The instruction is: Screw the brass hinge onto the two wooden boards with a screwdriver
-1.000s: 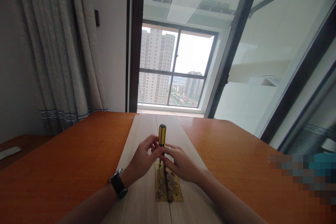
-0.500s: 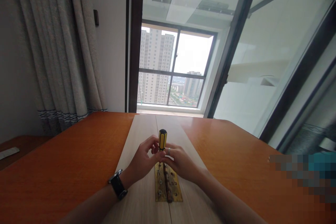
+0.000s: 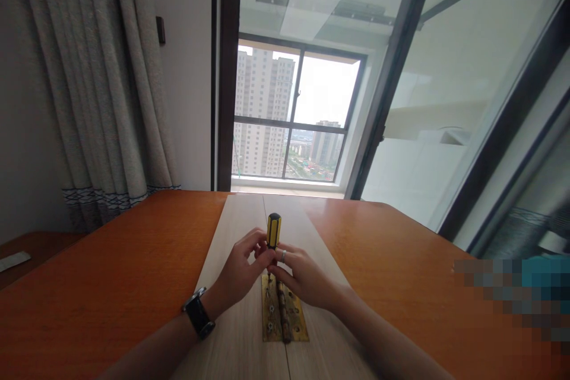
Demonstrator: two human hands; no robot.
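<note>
Screwdriver (image 3: pixel 274 230) upright, handle up, tip toward hinge (image 3: pixel 284 313)

Screwdriver (image 3: pixel 274 230): shaft is largely hidden by left fingers (image 3: pixel 266 259). Hinge (image 3: pixel 272 316): 1 o'clock corner lies under right fingers (image 3: pixel 285 276). Pale boards (image 3: pixel 240 338): cut off at 6 o'clock. Patch (image 3: pixel 529 297) at 4 o'clock: pixelated.

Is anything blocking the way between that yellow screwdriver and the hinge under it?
Nothing visible. The screwdriver points down at the far end of the hinge, on its left side. The left grip and right grip surround the tool's lower part, partly hiding it; whether the tip touches is unclear.
</note>
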